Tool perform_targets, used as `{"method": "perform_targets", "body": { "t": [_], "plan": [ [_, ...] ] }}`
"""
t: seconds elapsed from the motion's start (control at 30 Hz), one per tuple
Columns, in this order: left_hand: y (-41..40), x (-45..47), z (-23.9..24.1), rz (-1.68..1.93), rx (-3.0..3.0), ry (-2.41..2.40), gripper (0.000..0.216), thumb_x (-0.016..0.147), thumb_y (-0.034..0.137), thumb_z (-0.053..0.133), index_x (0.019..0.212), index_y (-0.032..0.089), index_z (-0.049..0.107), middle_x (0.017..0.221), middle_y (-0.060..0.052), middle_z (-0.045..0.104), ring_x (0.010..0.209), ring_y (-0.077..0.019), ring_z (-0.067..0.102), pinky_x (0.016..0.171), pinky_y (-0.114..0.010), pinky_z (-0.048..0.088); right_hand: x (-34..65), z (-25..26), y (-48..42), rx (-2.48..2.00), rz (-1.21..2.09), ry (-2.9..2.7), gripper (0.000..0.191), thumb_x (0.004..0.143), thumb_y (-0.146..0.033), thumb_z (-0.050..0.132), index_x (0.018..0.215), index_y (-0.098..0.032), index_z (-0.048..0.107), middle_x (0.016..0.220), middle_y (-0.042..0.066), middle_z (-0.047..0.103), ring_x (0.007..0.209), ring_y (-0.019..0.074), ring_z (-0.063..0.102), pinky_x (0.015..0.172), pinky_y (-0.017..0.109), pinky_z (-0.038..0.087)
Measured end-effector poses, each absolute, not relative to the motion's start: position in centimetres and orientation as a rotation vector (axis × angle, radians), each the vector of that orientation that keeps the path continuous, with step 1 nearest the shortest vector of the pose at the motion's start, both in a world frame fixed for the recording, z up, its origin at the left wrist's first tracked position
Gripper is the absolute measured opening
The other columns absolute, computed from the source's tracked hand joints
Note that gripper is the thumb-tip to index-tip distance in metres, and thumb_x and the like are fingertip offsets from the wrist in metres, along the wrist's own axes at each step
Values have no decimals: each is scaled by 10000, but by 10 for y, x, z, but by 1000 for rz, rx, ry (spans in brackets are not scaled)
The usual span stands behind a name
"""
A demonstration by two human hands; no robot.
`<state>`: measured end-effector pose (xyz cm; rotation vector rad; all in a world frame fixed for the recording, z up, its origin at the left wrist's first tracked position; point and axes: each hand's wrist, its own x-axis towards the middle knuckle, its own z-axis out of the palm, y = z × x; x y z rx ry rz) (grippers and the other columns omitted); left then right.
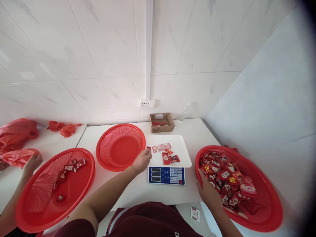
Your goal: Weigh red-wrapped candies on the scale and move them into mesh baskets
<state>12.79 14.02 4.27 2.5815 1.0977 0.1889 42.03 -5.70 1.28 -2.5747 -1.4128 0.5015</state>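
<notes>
My left hand (142,160) is closed with a small dark red wrapped candy (149,149) at its fingertips, over the left edge of a white scale pan (184,144). On the pan lie a pink patterned strip packet (161,147) and several red wrapped candies (165,158). The blue keypad and display of the scale (166,175) face me. My right hand (209,194) grips the left rim of a large red plastic basket (269,207), its fingers over the edge beside a heap of red wrapped candies (229,182); some fingertips are hidden.
A bare red basket (120,149) stands left of the scale. Nearer left, another basket (74,191) holds several candies. A co-worker's hand (32,163) holds a red plastic bag (18,156). Behind the scale are a cardboard box (161,126) and a clear bottle (182,113) by the wall.
</notes>
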Motion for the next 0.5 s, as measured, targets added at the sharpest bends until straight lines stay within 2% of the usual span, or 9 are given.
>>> {"method": "perform_targets", "body": {
  "t": [0.1,0.2,0.27,0.37,0.5],
  "plan": [
    [147,97,55,233,2566,1308,334,889,128,345,1078,212,608,1284,-115,500,1173,-265,466,1017,-491,367,419,16,-56,-2561,529,-1398,569,906,-339,205,1452,-190,268,1353,127,522,1148,258,561,865,391,473],
    [149,91,59,206,2598,1438,305,875,199,439,1136,226,594,1398,-114,438,1332,-357,303,1082,-632,178,419,17,-55,-2572,552,-1380,568,909,-340,189,1453,-193,262,1365,122,511,1148,263,561,873,403,465],
    [148,105,56,157,2639,1378,338,872,270,493,1198,219,566,1450,-113,394,1385,-348,225,1116,-596,138,419,17,-55,-2575,549,-1383,569,909,-337,184,1453,-189,261,1375,120,502,1156,262,554,877,402,463],
    [147,143,45,99,2637,1181,521,874,398,517,1350,202,436,1497,-143,317,1401,-312,212,1126,-506,204,420,16,-54,-2581,574,-1392,574,906,-338,193,1456,-186,256,1373,117,504,1156,257,555,887,400,459],
    [152,193,32,-11,2685,951,792,801,610,529,1449,237,270,1542,-164,185,1416,-350,129,1107,-586,138,422,15,-54,-2580,602,-1384,577,902,-344,206,1455,-190,259,1340,124,533,1145,257,561,892,407,458]
  ]
}}
